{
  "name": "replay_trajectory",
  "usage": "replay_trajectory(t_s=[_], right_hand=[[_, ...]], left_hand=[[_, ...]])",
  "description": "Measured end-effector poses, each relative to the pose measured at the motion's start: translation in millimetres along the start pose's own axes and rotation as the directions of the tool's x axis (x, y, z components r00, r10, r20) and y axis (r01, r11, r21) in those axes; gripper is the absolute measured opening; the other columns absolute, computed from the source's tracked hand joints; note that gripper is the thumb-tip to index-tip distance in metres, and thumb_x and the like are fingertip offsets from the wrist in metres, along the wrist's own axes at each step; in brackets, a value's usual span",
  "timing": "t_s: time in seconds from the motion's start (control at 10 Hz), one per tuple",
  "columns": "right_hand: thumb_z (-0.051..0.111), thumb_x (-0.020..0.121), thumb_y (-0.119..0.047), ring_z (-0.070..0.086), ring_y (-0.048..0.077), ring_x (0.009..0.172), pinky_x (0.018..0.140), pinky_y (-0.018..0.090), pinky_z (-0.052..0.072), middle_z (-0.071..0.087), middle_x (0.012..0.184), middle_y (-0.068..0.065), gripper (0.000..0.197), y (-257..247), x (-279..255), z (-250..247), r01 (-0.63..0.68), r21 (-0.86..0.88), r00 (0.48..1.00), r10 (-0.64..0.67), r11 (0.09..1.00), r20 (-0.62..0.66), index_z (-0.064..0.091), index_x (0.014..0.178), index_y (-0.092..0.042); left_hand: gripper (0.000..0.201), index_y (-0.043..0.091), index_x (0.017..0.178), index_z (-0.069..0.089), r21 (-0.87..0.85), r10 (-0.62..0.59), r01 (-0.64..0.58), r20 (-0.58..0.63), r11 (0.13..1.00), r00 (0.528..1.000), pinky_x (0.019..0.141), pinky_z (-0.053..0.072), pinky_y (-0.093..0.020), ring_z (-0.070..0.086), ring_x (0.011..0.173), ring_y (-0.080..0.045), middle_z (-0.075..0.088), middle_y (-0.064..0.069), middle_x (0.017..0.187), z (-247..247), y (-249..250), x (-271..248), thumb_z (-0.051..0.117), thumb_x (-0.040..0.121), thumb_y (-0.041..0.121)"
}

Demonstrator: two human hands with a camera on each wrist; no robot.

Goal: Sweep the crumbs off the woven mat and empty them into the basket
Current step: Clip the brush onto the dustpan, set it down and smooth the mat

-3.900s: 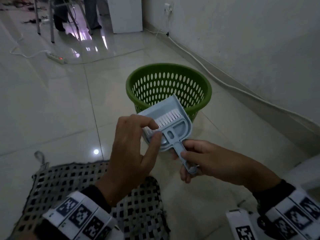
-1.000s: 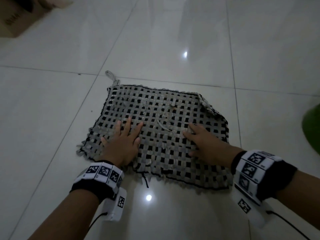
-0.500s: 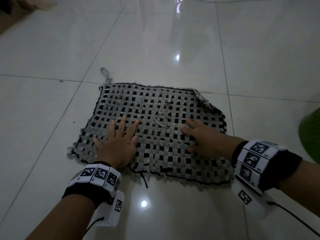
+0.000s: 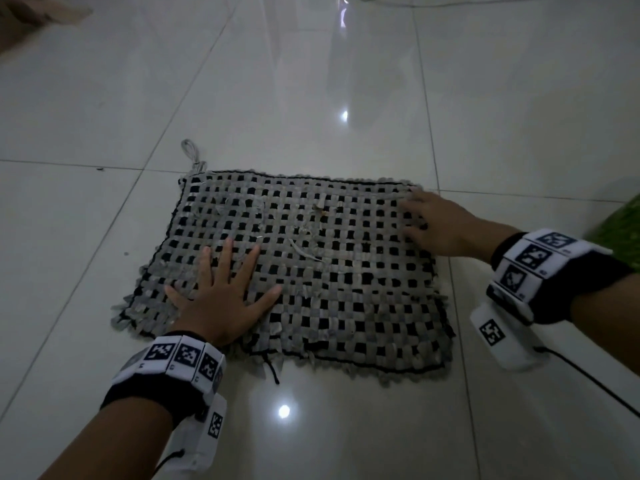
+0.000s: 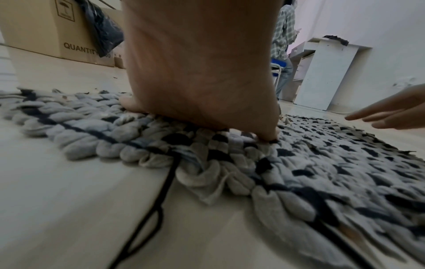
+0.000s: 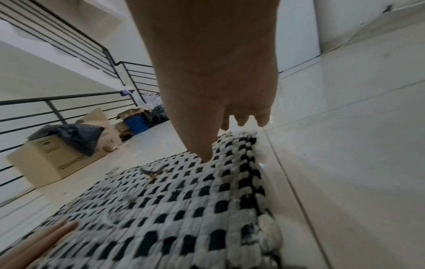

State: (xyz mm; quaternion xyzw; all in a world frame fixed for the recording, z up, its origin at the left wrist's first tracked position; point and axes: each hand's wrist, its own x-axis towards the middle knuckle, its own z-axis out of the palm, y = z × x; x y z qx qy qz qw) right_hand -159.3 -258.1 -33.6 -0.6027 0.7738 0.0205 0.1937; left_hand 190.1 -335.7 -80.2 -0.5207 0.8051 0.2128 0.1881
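The grey-and-black woven mat (image 4: 346,289) lies flat on the tiled floor, with small crumbs and scraps (image 4: 304,247) scattered over its middle. My left hand (image 4: 225,289) presses flat on the mat's near left part, fingers spread and straight. My right hand (image 4: 429,220) rests with straight fingers on the mat's far right corner. In the right wrist view the right hand (image 6: 230,127) points down at the mat (image 6: 184,209). In the left wrist view the left hand (image 5: 202,102) bears on the mat (image 5: 299,163). A sliver of the green basket (image 4: 623,233) shows at the right edge.
Glossy white floor tiles (image 4: 311,81) surround the mat. A cardboard box (image 6: 52,158) with a dark bag on it stands by a stair railing (image 6: 69,102). A white cabinet (image 5: 326,76) and a standing person (image 5: 282,45) are farther off.
My right hand has slid from the mat's middle right out to its far right corner, and the folded corner now lies flat. The left hand stays pressed on the mat. The dustpan and brush are gone from my hands.
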Motion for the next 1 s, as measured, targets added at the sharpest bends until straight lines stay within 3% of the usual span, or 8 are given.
replay_trajectory(t_s=[0.2, 0.4, 0.5, 0.6, 0.7, 0.8, 0.9, 1.0], right_hand=[[0.045, 0.089, -0.062, 0.016, 0.027, 0.147, 0.117, 0.039, 0.027, -0.003, 0.163, 0.009, 0.09, 14.3, 8.3, 22.3, -0.134, -0.021, 0.976, 0.136, 0.991, 0.171, 0.008, 0.153, -0.011], [0.04, 0.091, -0.063, 0.016, 0.033, 0.145, 0.114, 0.05, 0.029, 0.001, 0.162, 0.003, 0.084, 9.3, -1.4, 17.7, -0.155, -0.116, 0.976, 0.171, 0.981, 0.135, 0.009, 0.153, -0.016], [0.043, 0.094, -0.05, 0.041, 0.033, 0.129, 0.102, 0.048, 0.044, 0.028, 0.153, 0.008, 0.065, 6.1, -24.4, 14.6, -0.079, -0.034, 0.994, 0.082, 0.996, 0.076, 0.028, 0.147, -0.018], [0.045, 0.091, -0.045, 0.051, 0.033, 0.114, 0.094, 0.046, 0.049, 0.048, 0.132, 0.008, 0.05, 6.6, -56.1, 19.3, -0.018, -0.055, 0.996, 0.022, 0.998, 0.084, 0.046, 0.133, -0.019], [0.044, 0.09, -0.046, 0.051, 0.031, 0.115, 0.097, 0.044, 0.046, 0.053, 0.128, 0.007, 0.048, 11.5, -92.0, 17.6, 0.001, -0.002, 0.996, -0.001, 1.0, 0.086, 0.048, 0.131, -0.021], [0.045, 0.094, -0.042, 0.042, 0.03, 0.128, 0.107, 0.044, 0.037, 0.046, 0.141, 0.008, 0.051, 11.1, -139.5, 3.3, -0.058, 0.074, 0.995, 0.052, 0.996, 0.085, 0.042, 0.14, -0.018], [0.044, 0.096, -0.039, 0.039, 0.028, 0.132, 0.11, 0.043, 0.034, 0.044, 0.144, 0.008, 0.051, 10.2, -203.3, -19.4, -0.105, 0.13, 0.989, 0.089, 0.986, 0.12, 0.041, 0.142, -0.016], [0.044, 0.096, -0.038, 0.034, 0.027, 0.135, 0.112, 0.042, 0.031, 0.04, 0.146, 0.008, 0.051, 6.4, -259.0, -38.2, -0.151, 0.183, 0.976, 0.118, 0.971, 0.181, 0.039, 0.143, -0.017]], left_hand=[[0.086, 0.069, 0.133, -0.029, -0.006, -0.015, 0.014, -0.018, 1.0, 1.0, 0.103, -0.012, -0.078, -0.042, 0.14, -0.019, -0.046, 0.022, 0.147, 0.1, 2.1, -0.3, 0.021, 0.069, 0.097], [0.084, 0.064, 0.133, -0.034, 0.102, -0.077, 0.077, 0.004, 0.992, 0.997, 0.108, 0.003, -0.078, -0.033, 0.145, -0.022, -0.043, 0.016, 0.151, -5.4, 9.5, -0.8, 0.013, 0.07, 0.095], [0.087, 0.055, 0.143, -0.028, 0.195, -0.155, 0.154, -0.013, 0.969, 0.988, 0.113, 0.008, -0.072, -0.021, 0.15, -0.029, -0.035, 0.008, 0.158, -9.2, 25.1, -3.2, 0.012, 0.075, 0.09], [0.084, 0.041, 0.154, -0.002, 0.207, -0.157, 0.173, -0.088, 0.963, 0.984, 0.114, 0.019, -0.065, 0.008, 0.151, -0.033, -0.004, -0.002, 0.166, -19.2, 47.0, -8.1, 0.032, 0.087, 0.079], [0.061, 0.029, 0.144, 0.039, 0.095, -0.015, 0.04, -0.251, 0.995, 0.968, 0.104, 0.044, -0.05, 0.043, 0.132, -0.028, 0.044, -0.003, 0.148, -28.9, 67.9, -21.3, 0.054, 0.091, 0.052], [0.037, 0.031, 0.125, 0.058, 0.06, 0.108, -0.094, -0.34, 0.994, 0.934, 0.091, 0.053, -0.041, 0.057, 0.113, -0.023, 0.062, 0.002, 0.126, -35.9, 99.3, -55.3, 0.058, 0.09, 0.04], [0.021, 0.03, 0.112, 0.066, 0.031, 0.229, -0.229, -0.271, 0.973, 0.935, 0.077, 0.053, -0.03, 0.063, 0.091, -0.014, 0.07, 0.006, 0.109, -52.2, 141.2, -100.6, 0.055, 0.095, 0.031], [0.021, 0.035, 0.112, 0.065, 0.064, 0.26, -0.256, -0.072, 0.965, 0.963, 0.08, 0.054, -0.031, 0.063, 0.091, -0.013, 0.069, 0.007, 0.11, -65.9, 172.5, -137.9, 0.051, 0.097, 0.031]])
